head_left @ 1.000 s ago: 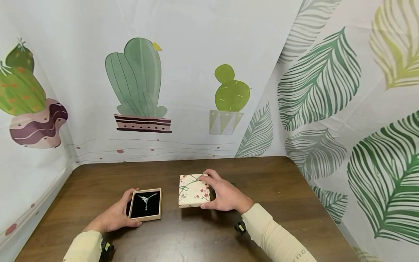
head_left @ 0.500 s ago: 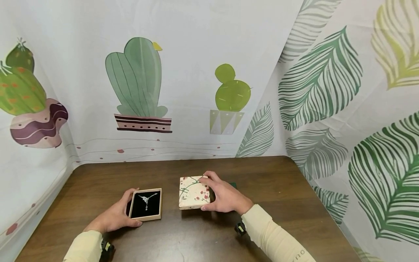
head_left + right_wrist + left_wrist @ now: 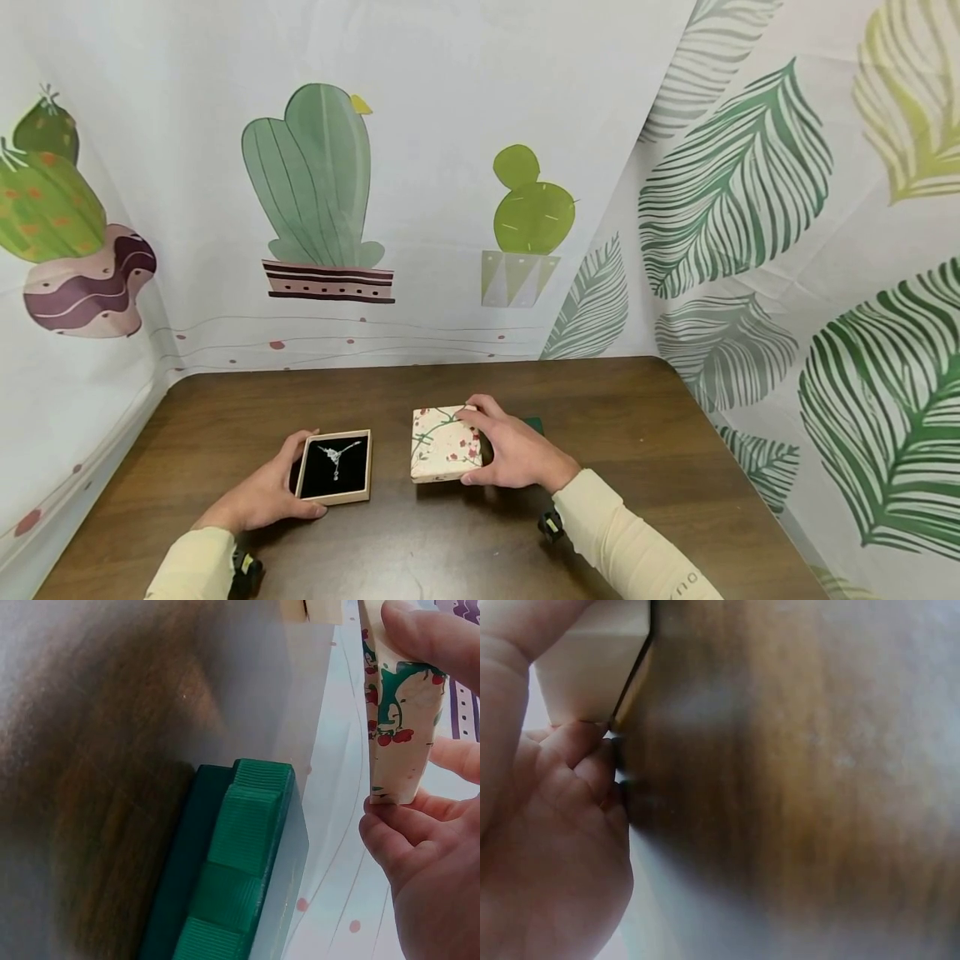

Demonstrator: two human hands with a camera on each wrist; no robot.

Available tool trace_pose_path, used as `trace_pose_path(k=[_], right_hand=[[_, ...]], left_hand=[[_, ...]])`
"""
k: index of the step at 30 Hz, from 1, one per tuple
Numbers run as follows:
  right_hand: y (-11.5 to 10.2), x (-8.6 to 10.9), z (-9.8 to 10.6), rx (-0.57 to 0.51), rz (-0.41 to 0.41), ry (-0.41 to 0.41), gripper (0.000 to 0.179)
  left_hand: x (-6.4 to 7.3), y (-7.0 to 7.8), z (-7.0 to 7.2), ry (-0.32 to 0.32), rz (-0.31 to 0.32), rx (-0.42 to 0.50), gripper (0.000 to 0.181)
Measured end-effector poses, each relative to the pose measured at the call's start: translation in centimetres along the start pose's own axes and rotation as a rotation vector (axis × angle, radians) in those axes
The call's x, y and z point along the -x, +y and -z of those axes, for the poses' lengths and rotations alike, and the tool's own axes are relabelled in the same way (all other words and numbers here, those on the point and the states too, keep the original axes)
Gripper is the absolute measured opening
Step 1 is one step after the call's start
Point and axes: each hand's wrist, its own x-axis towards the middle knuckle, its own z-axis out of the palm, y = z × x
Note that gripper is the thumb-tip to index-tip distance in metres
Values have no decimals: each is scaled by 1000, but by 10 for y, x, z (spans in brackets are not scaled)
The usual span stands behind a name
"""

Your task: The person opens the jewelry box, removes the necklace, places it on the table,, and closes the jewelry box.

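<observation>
At the left of the table my left hand [image 3: 262,493] grips a small cream jewelry box base [image 3: 341,499], thumb along the near side and fingers around the far left corner. Inside it, a silver necklace [image 3: 332,455] lies on a black pad. The base's pale side [image 3: 592,671] shows in the left wrist view. To the right, my right hand [image 3: 517,450] holds a cream floral box lid [image 3: 442,443], pinched between thumb and fingers. A shadow lies under this lid, which looks raised off the table. Its printed side [image 3: 409,727] shows in the right wrist view.
A green ribbed object [image 3: 236,855] stands on the table beside the right hand; in the head view mostly the hand hides it. The brown wooden table [image 3: 420,550] ends at a fabric backdrop [image 3: 435,167] printed with cacti and leaves.
My right hand and the floral lid have shifted slightly downward in the head view, nearer to me. More of the green object shows behind that hand. My left hand and the base stay put.
</observation>
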Motion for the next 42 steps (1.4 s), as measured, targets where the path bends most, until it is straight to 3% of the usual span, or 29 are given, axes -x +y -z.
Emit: trace_pose_path(k=[20,42], right_hand=[[2,0,-4,57,11,-17,85],[3,-2,-8,60,4,-28,84]], left_hand=[[0,0,0,5,-18,41,115],[0,-2,-1,16,-24,20,115]])
